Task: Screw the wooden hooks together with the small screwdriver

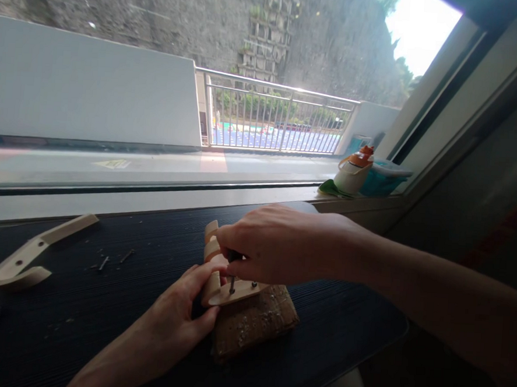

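A dark-handled screwdriver [232, 280] stands nearly upright, its handle mostly hidden inside my right hand [268, 246], which is closed around it. The shaft's tip meets a curved pale wooden piece [241, 294], where a second screw head [254, 284] also shows. My left hand [193, 300] grips the rounded left end of this wood between thumb and fingers. Beneath the wood lies a rough brown block [259, 325], perhaps layered cardboard, dotted with pale specks. More curved wood [211, 243] rises behind my fingers, partly covered.
On the dark table [150, 239], a hook-shaped wooden piece [40, 253] with two holes lies left. Loose screws [104, 263] are scattered beside it. A bottle with an orange top [354, 170] and a teal basket [384, 181] stand on the window sill. A pixelated patch shows at the left edge.
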`<state>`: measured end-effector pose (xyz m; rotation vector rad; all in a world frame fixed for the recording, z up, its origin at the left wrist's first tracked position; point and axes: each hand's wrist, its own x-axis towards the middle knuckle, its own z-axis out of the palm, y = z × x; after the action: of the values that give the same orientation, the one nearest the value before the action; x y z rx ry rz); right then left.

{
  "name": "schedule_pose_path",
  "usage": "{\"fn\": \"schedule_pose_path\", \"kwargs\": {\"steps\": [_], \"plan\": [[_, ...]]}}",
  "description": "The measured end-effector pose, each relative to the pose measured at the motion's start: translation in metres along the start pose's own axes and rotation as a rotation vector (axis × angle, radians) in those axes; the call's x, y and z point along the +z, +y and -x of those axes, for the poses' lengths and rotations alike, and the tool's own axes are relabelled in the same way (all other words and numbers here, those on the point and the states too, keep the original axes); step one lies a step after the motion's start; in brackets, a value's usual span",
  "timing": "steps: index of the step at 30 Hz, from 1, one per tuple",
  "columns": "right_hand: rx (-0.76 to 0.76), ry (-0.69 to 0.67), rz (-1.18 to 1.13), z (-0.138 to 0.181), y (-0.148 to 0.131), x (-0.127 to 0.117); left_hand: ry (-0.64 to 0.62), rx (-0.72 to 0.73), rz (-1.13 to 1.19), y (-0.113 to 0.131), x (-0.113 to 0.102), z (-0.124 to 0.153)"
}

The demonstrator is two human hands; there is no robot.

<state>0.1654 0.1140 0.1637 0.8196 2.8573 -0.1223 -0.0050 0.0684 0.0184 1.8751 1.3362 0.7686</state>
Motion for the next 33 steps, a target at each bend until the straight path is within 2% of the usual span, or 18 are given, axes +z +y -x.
{"fn": "schedule_pose_path", "kwargs": {"steps": [5, 8, 14, 21, 27, 30, 33], "plan": [[0.025, -0.021, 0.035, 0.003, -0.004, -0.007, -0.026, 0.004, 0.001, 0.002, 0.000, -0.002], [-0.007, 0.002, 0.040, 0.005, -0.005, -0.011, -0.057, -0.011, 0.009, 0.003, -0.001, -0.002], [-0.056, -0.052, 0.081, 0.001, -0.006, -0.009, -0.112, -0.015, -0.029, 0.005, -0.003, -0.002], [0.021, -0.047, 0.014, -0.004, -0.003, -0.006, -0.135, -0.030, -0.070, 0.003, -0.002, -0.001], [0.015, -0.028, 0.043, 0.000, -0.002, -0.010, -0.097, 0.000, -0.046, 0.004, -0.002, -0.002], [-0.016, 0.027, 0.048, 0.003, 0.000, -0.013, -0.077, 0.002, -0.024, 0.004, -0.002, -0.003], [-0.084, 0.006, 0.069, 0.003, -0.002, -0.013, -0.071, -0.003, 0.005, 0.004, -0.001, -0.002]]}}
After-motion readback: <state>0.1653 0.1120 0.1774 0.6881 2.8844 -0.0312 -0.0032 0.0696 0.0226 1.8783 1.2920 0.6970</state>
